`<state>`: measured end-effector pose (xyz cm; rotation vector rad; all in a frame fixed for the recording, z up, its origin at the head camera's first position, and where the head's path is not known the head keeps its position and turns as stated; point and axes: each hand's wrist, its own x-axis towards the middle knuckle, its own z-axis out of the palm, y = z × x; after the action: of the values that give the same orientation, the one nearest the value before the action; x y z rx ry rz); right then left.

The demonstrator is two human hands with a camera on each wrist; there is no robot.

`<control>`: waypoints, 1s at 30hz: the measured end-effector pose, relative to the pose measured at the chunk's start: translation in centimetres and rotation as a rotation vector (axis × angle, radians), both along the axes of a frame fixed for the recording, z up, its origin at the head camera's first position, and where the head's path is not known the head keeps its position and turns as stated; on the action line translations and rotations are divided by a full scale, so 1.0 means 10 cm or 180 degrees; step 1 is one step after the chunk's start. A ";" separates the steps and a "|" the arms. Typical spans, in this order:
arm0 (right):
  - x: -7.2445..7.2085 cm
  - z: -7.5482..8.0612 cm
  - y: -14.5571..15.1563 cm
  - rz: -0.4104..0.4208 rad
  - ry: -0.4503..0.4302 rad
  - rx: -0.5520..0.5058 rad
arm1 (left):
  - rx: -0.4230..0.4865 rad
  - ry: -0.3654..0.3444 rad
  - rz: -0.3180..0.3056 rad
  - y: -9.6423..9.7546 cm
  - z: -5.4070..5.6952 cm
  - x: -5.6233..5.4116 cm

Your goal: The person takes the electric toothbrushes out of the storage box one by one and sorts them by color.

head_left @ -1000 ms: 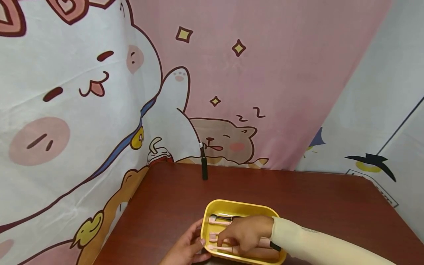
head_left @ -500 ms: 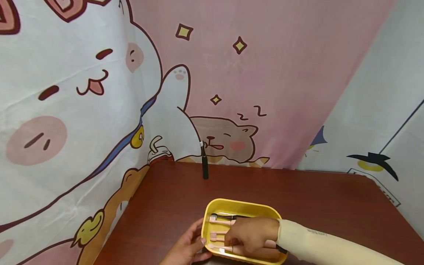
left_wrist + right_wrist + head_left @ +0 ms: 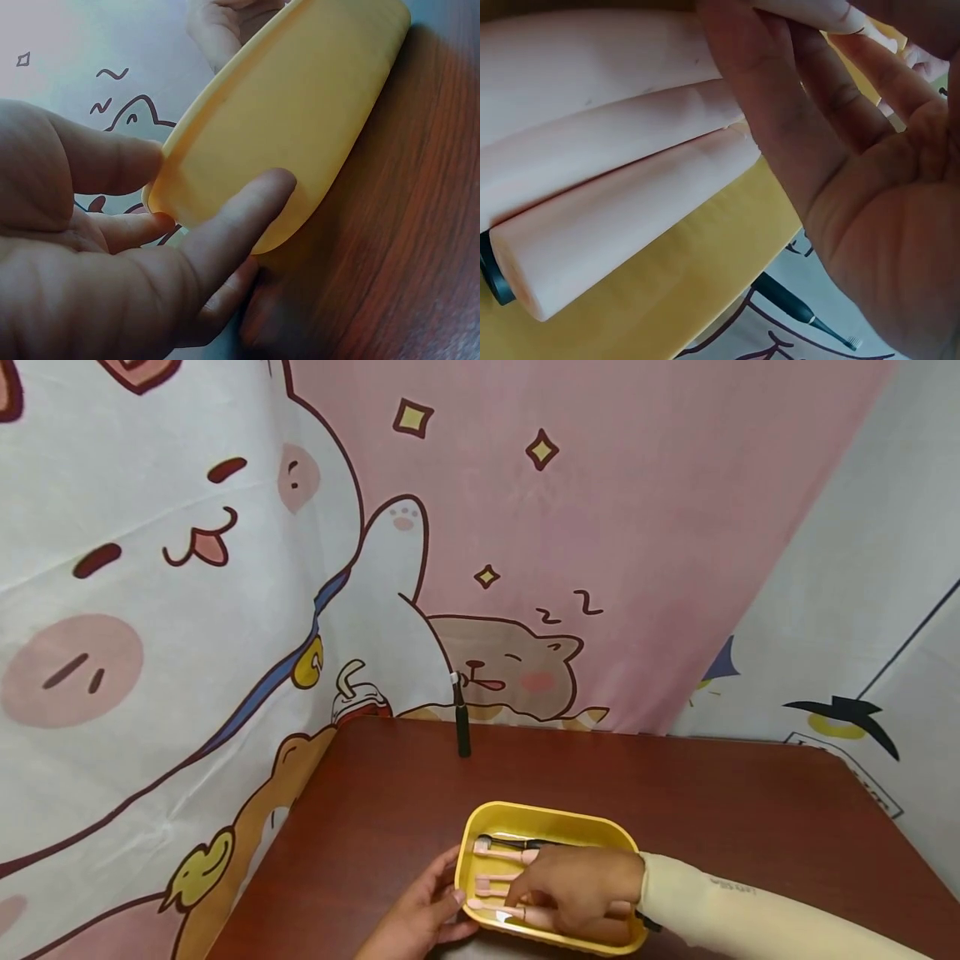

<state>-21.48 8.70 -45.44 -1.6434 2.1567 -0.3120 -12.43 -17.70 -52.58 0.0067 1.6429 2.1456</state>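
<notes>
In the head view my left hand (image 3: 423, 906) holds the left end of a yellow plastic basket (image 3: 555, 815). The left wrist view shows fingertips at its rim and one finger laid along the outer wall (image 3: 285, 112). My right hand (image 3: 581, 885) reaches inside. Its thumb and fingers pinch the front pale pink electric toothbrush (image 3: 536, 916) near the neck, with the handle (image 3: 592, 60) lying in the basket. Beside it lie other pink toothbrushes (image 3: 504, 854) and a black toothbrush (image 3: 517, 842) at the back wall. My right hand hides parts of several handles.
A black electric toothbrush (image 3: 462, 731) with a white head lies at the far edge of the brown table (image 3: 390, 793). A dark handle end (image 3: 649, 922) shows at the basket's right end, beside my sleeve. A cartoon-printed cloth (image 3: 637, 527) hangs behind and at the left.
My right hand has slid a little to the right inside the basket. The left hand keeps its place on the basket. The head view has tipped down slightly.
</notes>
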 end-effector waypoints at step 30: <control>-0.10 0.05 0.15 -0.0226 -0.0755 0.0045 | 0.0019 0.0119 -0.0004 0.03 -0.02 0.00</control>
<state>-22.52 10.25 -44.91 -1.4447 2.0360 -0.4858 -12.39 -17.44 -52.82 0.0500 1.6569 2.1618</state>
